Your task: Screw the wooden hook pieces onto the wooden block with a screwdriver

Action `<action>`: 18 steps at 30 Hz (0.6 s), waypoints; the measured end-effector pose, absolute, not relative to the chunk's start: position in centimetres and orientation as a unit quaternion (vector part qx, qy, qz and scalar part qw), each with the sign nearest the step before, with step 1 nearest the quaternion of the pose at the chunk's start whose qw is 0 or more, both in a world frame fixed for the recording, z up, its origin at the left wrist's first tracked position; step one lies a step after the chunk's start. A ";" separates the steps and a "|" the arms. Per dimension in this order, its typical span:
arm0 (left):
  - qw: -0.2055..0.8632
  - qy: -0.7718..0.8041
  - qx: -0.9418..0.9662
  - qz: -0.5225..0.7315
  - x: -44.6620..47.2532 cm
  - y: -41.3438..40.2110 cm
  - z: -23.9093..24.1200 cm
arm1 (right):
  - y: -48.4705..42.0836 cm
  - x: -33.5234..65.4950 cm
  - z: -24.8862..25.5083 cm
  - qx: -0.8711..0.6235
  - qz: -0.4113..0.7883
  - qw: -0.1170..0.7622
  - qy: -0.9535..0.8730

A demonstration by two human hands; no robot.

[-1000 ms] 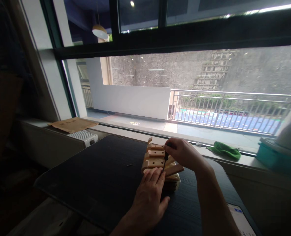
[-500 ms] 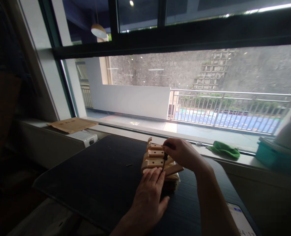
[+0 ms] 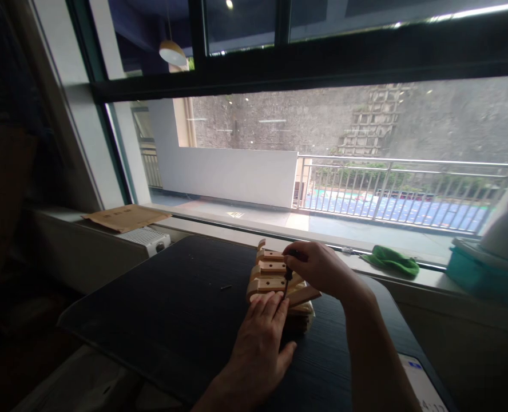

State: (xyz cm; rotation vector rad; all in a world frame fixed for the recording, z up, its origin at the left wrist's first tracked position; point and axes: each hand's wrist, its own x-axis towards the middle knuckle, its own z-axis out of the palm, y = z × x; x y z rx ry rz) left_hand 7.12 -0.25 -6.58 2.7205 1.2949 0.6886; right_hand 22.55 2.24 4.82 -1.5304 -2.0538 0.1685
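A stack of light wooden pieces (image 3: 270, 277) with round holes lies on the dark table (image 3: 168, 309). My left hand (image 3: 258, 343) rests flat on the near end of the stack, fingers stretched out and pressing down. My right hand (image 3: 318, 266) is closed around a small dark-handled screwdriver (image 3: 287, 278), held upright with its tip down on the wood just past my left fingertips. A small dark screw (image 3: 226, 287) lies loose on the table to the left of the stack.
A window sill runs behind the table, with a green cloth (image 3: 389, 260), a teal box (image 3: 483, 269) at the right, and a cardboard sheet (image 3: 125, 217) over a white device (image 3: 149, 239) at the left. A phone (image 3: 421, 386) lies at the table's near right corner.
My right hand has shifted slightly left and down over the stack with the screwdriver. My left hand stays pressed on the wood.
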 end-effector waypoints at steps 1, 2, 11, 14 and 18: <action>0.026 0.418 0.880 0.222 7.1 -0.3 -6.6 | 2.3 22.5 4.8 -0.572 0.062 0.284 -0.767; 0.028 0.418 0.881 0.221 7.1 -0.3 -6.5 | 2.5 22.5 4.7 -0.573 0.060 0.284 -0.766; 0.024 0.414 0.882 0.222 7.1 -0.2 -6.5 | 2.8 22.4 4.4 -0.612 0.025 0.273 -0.742; 0.025 0.414 0.883 0.221 7.1 -0.2 -6.4 | 2.5 22.6 4.5 -0.598 0.030 0.279 -0.751; 0.022 0.409 0.882 0.233 7.1 -0.2 -6.7 | 2.8 22.8 4.4 -0.595 0.033 0.275 -0.755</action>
